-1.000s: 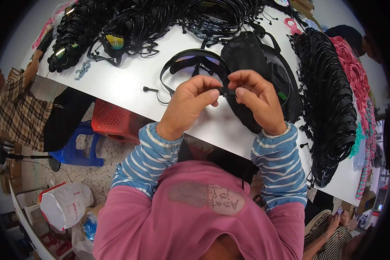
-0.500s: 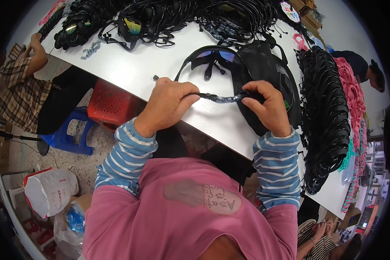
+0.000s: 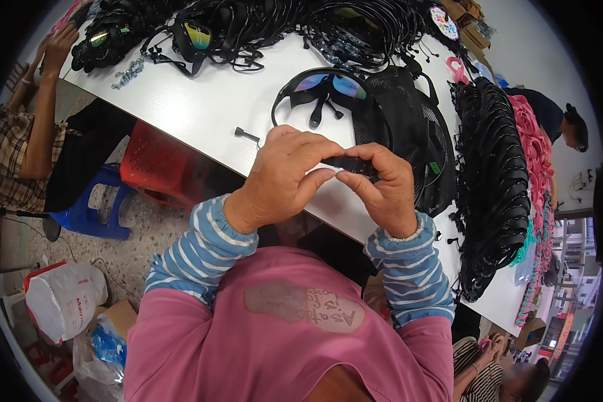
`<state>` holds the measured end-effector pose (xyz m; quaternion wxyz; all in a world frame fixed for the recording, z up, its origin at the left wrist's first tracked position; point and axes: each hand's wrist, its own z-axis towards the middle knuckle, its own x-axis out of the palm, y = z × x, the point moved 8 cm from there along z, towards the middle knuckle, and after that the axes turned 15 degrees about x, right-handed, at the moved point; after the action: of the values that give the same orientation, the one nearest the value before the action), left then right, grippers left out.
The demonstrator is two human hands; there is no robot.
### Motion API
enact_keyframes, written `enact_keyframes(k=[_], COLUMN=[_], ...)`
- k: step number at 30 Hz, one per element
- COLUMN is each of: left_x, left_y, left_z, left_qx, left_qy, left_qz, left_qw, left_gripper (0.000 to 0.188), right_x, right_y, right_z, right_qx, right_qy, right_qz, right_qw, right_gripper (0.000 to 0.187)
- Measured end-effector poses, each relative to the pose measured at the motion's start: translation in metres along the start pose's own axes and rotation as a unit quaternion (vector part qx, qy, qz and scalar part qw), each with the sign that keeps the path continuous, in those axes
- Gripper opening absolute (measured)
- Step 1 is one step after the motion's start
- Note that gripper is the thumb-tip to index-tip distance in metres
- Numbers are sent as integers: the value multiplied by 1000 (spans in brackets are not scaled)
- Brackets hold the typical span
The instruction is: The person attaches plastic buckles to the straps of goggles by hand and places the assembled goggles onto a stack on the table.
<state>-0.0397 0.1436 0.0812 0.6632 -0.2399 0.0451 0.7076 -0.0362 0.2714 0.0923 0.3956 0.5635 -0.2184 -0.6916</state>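
Observation:
My left hand (image 3: 288,175) and my right hand (image 3: 382,187) are drawn together above the table's near edge. Their thumbs and forefingers pinch a thin black strap, now nearly all hidden by the fingers. A thin cord with a black plug-like end (image 3: 243,132) pokes out beside my left hand. Just beyond the hands lie black swim goggles (image 3: 331,87) with blue-purple mirrored lenses. A black mesh bag (image 3: 388,114) lies to their right, partly behind my right hand.
Rows of black goggles (image 3: 248,27) line the far side of the white table (image 3: 194,114). Black straps (image 3: 492,181) and pink ones (image 3: 529,134) are heaped at right. Small clear pieces (image 3: 128,72) lie at far left. A red stool (image 3: 155,161) stands left, near a co-worker's plaid sleeve (image 3: 10,161).
My hands have come closer together, so the strap that was stretched between them is mostly covered by fingers. The co-worker at left has raised their hands.

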Motion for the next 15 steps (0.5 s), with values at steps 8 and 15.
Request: enact_keyframes(k=[8, 15], left_x=[13, 22], left_y=[5, 17], left_z=[9, -6], left_qx=[-6, -129], left_qy=[-31, -29], left_qz=[-52, -61], left_qw=[998, 989], left_gripper=[26, 17], right_x=[-7, -5], right_y=[-23, -12], right_z=[-3, -2], right_qx=[70, -6], right_qy=[-3, -9], right_qz=[156, 41], right_qw=[985, 999], right_gripper=[26, 21])
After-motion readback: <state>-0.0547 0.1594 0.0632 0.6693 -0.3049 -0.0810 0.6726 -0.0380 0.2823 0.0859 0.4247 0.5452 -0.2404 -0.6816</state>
